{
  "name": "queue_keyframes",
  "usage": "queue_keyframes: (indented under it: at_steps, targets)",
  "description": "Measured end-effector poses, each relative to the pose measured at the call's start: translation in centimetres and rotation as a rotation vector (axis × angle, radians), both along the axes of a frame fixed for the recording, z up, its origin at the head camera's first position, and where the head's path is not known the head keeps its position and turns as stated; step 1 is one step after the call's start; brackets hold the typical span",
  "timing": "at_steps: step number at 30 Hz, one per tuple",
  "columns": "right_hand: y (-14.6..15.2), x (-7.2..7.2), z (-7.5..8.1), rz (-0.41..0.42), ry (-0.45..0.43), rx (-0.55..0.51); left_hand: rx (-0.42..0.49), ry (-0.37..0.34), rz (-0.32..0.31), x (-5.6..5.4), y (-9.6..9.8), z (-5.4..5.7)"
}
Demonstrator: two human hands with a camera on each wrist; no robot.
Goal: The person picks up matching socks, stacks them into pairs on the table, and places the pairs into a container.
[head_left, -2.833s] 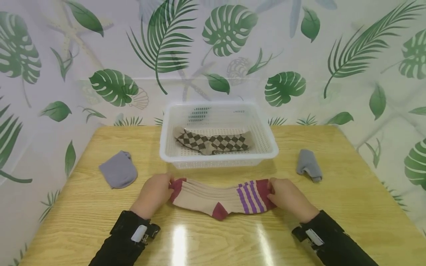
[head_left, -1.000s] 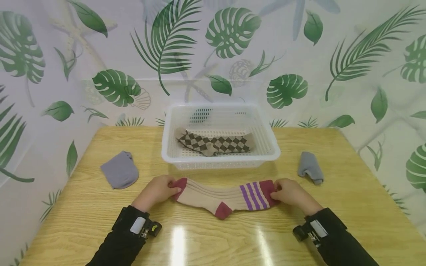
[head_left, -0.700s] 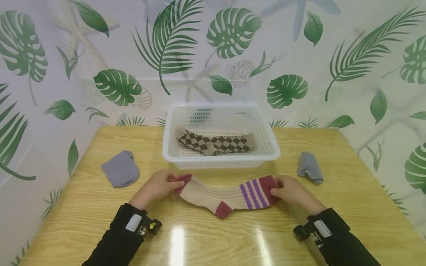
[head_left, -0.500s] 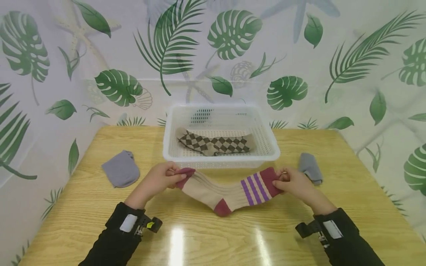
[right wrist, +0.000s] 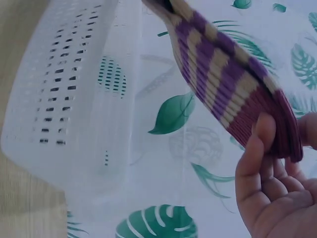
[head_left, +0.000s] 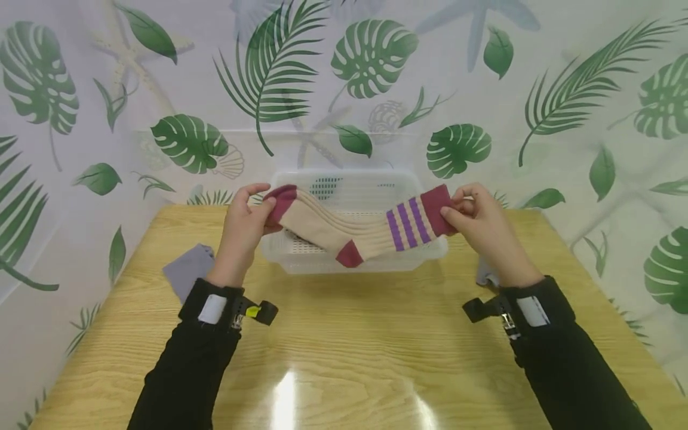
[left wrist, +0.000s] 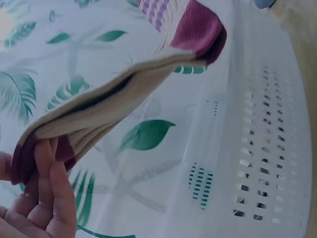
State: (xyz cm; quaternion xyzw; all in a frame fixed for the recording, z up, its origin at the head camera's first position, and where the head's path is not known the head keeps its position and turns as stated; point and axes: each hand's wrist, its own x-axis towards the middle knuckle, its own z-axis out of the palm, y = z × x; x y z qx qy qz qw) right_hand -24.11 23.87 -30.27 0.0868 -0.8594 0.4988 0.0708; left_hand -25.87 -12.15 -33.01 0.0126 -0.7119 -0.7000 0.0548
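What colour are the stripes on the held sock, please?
The stripes on the sock are purple on cream; the head view shows them best.

The cream sock (head_left: 361, 235), purple-striped with maroon ends, sags in mid-air.

A white wall covering (head_left: 344, 89) printed with green monstera leaves (head_left: 462, 146), palm fronds (head_left: 263, 83), a pale starfish (head_left: 128, 55) at upper left and a faint seashell (head_left: 228, 162) left of centre fills the upper frame and runs down both sides. Below it, a light wood-grain bench (head_left: 355, 340) spreads from mid-frame to the bottom edge, widening downward. Two white glare streaks (head_left: 283, 400) shine on its glossy surface at bottom centre and bottom right of centre.
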Motion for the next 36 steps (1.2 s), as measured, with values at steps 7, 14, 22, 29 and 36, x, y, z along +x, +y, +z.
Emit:
queue_keyframes:
  at_steps: [7, 14, 22, 29, 36]
  targets:
    - [-2.2, -5.6, -1.7, -0.176, -0.024, -0.040, -0.015, -0.101, 0.118, -5.5, 1.1, -0.6]
    - [-3.2, -8.7, -5.8, -0.226, -0.089, 0.040, -0.236, -0.159, 0.166, -8.2, 1.9, -3.8]
    - [-3.8, -9.1, -7.6, -0.243, -0.009, 0.267, -0.628, 0.028, 0.117, -8.2, 3.2, -4.9]
    - [-4.2, -9.3, -8.1, -0.091, -0.073, 0.546, -1.060, 0.048, -0.046, -8.5, 4.0, -5.8]
    - [-4.5, -9.2, -9.3, -0.038, -0.073, 0.764, -1.351, 0.036, -0.059, -9.0, 4.8, -7.7]
